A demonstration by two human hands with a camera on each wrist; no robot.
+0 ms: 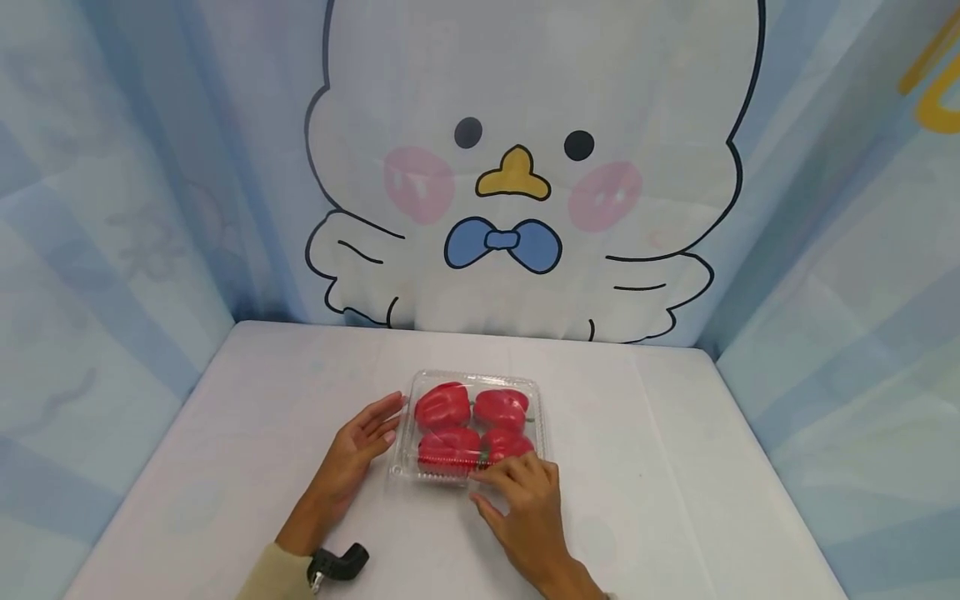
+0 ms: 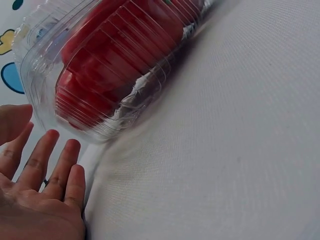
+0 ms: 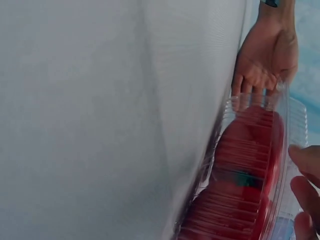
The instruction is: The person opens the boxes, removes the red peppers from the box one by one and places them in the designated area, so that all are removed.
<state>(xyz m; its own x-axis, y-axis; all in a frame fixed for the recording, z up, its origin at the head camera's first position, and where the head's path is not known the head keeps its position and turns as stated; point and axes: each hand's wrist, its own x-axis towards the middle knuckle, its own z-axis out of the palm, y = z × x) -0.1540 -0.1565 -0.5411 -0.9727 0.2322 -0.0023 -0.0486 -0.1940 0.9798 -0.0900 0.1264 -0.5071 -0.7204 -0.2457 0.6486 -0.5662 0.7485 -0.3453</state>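
Note:
A clear plastic clamshell box (image 1: 406,457) lies on the table with several red bell peppers (image 1: 448,406) inside; its lid covers them. At the box's left side is my left hand (image 1: 358,450), fingers spread and loosely bent, fingertips right by the wall. My right hand (image 1: 528,510) reaches to the front edge near the right corner, its fingertips at the lid's rim and its thumb held apart below them. In the right wrist view, the right fingers (image 3: 306,192) sit close beside the rim. A green stem (image 3: 245,179) shows through the ribbed wall.
The white-covered table (image 1: 660,467) extends around the box. Behind it hangs a curtain (image 1: 517,75) printed with a cartoon bird, and blue-and-white cloth (image 1: 90,275) lines both sides. A black strap (image 1: 339,563) with a short protruding piece is on the left wrist.

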